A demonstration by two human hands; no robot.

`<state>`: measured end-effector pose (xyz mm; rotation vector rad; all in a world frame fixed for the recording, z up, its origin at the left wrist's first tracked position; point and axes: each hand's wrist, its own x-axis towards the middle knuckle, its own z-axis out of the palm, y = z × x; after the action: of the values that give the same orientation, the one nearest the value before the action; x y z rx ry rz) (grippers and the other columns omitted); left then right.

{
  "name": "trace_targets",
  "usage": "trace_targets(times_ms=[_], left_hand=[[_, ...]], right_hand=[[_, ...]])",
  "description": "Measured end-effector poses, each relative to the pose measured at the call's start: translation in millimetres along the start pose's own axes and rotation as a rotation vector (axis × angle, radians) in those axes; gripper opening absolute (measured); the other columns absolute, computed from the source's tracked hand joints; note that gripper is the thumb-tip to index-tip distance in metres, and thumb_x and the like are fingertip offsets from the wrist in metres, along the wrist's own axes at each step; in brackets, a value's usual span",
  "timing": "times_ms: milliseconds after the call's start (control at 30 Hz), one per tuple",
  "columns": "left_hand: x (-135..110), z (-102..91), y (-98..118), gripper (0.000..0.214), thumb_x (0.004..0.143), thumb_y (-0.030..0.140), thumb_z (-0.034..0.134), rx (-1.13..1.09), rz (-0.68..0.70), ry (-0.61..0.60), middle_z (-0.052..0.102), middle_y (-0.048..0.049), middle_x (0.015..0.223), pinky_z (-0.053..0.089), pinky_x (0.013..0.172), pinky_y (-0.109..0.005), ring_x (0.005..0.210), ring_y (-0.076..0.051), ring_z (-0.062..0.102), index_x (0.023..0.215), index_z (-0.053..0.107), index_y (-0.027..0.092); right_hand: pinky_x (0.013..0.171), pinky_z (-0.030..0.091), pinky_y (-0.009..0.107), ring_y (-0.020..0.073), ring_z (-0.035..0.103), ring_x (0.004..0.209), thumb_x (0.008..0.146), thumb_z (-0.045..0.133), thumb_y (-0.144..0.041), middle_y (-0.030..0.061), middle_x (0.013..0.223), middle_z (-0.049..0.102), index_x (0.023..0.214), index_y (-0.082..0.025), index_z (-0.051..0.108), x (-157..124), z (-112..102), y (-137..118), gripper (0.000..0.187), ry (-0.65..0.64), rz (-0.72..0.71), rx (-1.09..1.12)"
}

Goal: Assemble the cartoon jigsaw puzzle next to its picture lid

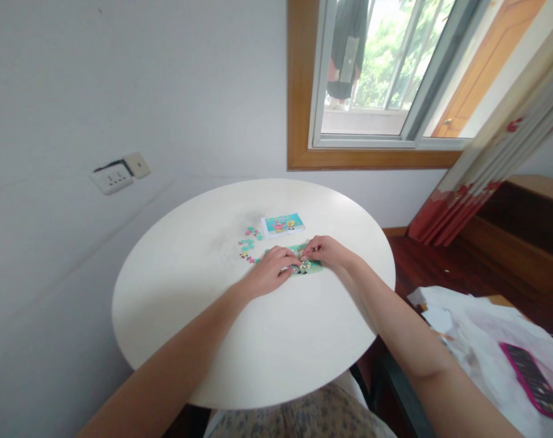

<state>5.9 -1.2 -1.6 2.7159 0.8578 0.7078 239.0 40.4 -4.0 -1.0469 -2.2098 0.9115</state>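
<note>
Puzzle (311,267) likely light, stiff; lift pieces by edges. Your left hand (274,267): thumb, fingers apart. Your right hand (328,250): can't tell whether pinching.

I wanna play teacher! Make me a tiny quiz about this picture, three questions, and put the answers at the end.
1. Which hand is nearer the loose puzzle pieces?
2. True or false: the right hand is on the picture box.
3. In the picture, the wall socket is: A) above the window; B) left of it; C) right of it.

Key: 1. The left hand. 2. False: the right hand is at the green puzzle. 3. B.
</note>
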Motion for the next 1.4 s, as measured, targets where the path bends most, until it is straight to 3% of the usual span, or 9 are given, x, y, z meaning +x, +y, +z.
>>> trace_targets(times_ms=[700,867,1000,1200,1400], left_hand=[[0,-0.1,7,0.025,0.091,0.026,0.05,0.021,0.027,-0.033,0.057,-0.005,0.111,0.039,0.096,-0.038,0.108,-0.022,0.048,0.108,0.068,0.031],[1,-0.4,6,0.023,0.09,0.027,0.053,-0.009,-0.04,0.023,0.057,-0.0047,0.11,0.038,0.095,-0.038,0.107,-0.021,0.049,0.108,0.067,0.028],[4,1.8,2,0.019,0.088,0.034,0.057,-0.051,-0.135,0.105,0.06,-0.0047,0.1,0.041,0.09,-0.036,0.099,-0.021,0.051,0.1,0.069,0.024],[8,6.8,-4,0.016,0.085,0.034,0.06,-0.154,-0.185,0.215,0.061,-0.0035,0.085,0.041,0.083,-0.033,0.087,-0.019,0.054,0.088,0.069,0.021],[9,4.1,-6,0.021,0.089,0.032,0.053,-0.211,-0.205,0.244,0.06,-0.0032,0.081,0.04,0.08,-0.032,0.083,-0.018,0.055,0.079,0.066,0.018]], right_hand=[[0.065,0.04,0.022,0.0129,0.056,0.07,0.074,0.06,-0.025,0.0021,0.073,0.07,0.079,-0.016,0.076,0,-1,-2,0.019,-0.01,-0.046,-0.052],[0.059,0.036,0.022,0.01,0.048,0.061,0.073,0.064,-0.034,0.0008,0.067,0.064,0.081,-0.013,0.073,3,0,-5,0.025,0.095,0.067,0.079],[0.056,0.034,0.022,0.0089,0.044,0.057,0.071,0.068,-0.041,-0.0007,0.062,0.058,0.078,-0.012,0.069,5,6,-11,0.03,0.157,0.08,0.238],[0.057,0.037,0.023,0.01,0.048,0.059,0.068,0.071,-0.047,0.001,0.064,0.061,0.079,-0.012,0.068,4,12,-17,0.037,0.113,0.084,0.401],[0.064,0.042,0.025,0.0115,0.054,0.065,0.068,0.072,-0.048,0.0026,0.07,0.066,0.078,-0.012,0.069,1,6,-19,0.037,0.066,0.096,0.507]])
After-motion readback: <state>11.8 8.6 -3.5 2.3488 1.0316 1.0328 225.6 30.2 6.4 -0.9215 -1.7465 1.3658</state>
